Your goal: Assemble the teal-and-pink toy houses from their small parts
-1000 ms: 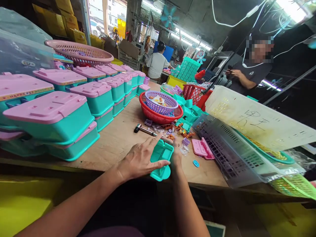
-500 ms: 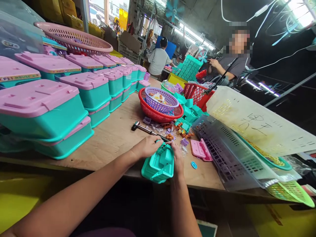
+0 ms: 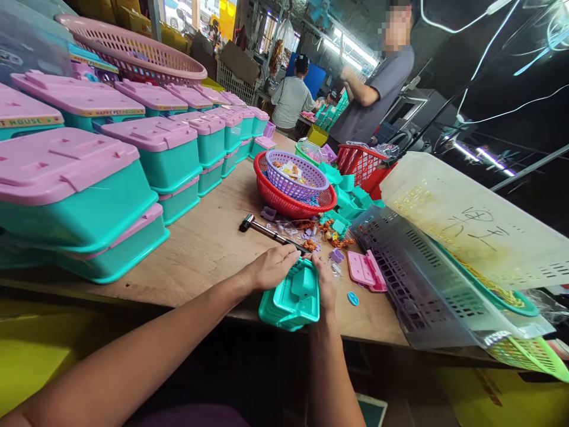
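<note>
A teal plastic toy box (image 3: 291, 296) is at the table's front edge, its molded open side facing me. My left hand (image 3: 273, 267) grips its far left edge, fingers bent over the rim. Along the right side, my right hand (image 3: 325, 279) is closed on the same box, its fingertips near those of the left. Just beyond lies a dark-handled hammer-like tool (image 3: 267, 230) with a shiny shaft. A pink lid piece (image 3: 367, 270) and a small blue oval piece (image 3: 352, 298) rest to the right of the box.
Stacked teal boxes with pink lids (image 3: 71, 166) fill the left side. A purple basket (image 3: 297, 177) sits in a red basket (image 3: 284, 204), near loose teal parts (image 3: 351, 201) and small brown pieces (image 3: 310, 244). Clear crates (image 3: 418, 279) stand right. A co-worker (image 3: 373, 95) stands beyond.
My view has shifted slightly. Both hands still hold the teal box, the left hand now flatter over its far edge. The standing co-worker has moved left and turned.
</note>
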Motion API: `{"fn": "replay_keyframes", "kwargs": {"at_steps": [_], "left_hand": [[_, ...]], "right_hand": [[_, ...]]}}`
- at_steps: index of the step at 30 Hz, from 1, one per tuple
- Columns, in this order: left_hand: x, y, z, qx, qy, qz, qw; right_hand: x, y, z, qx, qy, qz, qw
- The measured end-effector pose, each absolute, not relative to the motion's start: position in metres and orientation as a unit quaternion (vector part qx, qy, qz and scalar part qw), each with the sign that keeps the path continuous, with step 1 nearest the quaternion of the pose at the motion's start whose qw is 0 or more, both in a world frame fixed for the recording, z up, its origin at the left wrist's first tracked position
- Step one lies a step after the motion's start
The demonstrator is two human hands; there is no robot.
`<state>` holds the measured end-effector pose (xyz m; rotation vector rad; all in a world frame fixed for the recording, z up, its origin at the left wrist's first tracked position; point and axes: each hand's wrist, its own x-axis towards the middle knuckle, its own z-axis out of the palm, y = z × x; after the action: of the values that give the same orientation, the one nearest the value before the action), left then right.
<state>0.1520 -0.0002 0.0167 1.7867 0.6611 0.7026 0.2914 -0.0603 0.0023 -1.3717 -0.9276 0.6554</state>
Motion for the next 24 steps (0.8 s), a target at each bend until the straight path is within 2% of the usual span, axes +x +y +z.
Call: {"fn": "replay_keyframes", "kwargs": {"at_steps": [11, 24], "left_hand": [[0.165, -0.012, -0.006, 0.583, 0.293, 0.387, 0.651], [0.161, -0.013, -0.004, 0.581, 0.281, 0.369, 0.669]], "right_hand": [[0.294, -0.065, -0.005, -0.618, -0.414, 0.249, 0.621], [0.298, -0.063, -0.004, -0.617, -0.463, 0.214, 0.600]]}}
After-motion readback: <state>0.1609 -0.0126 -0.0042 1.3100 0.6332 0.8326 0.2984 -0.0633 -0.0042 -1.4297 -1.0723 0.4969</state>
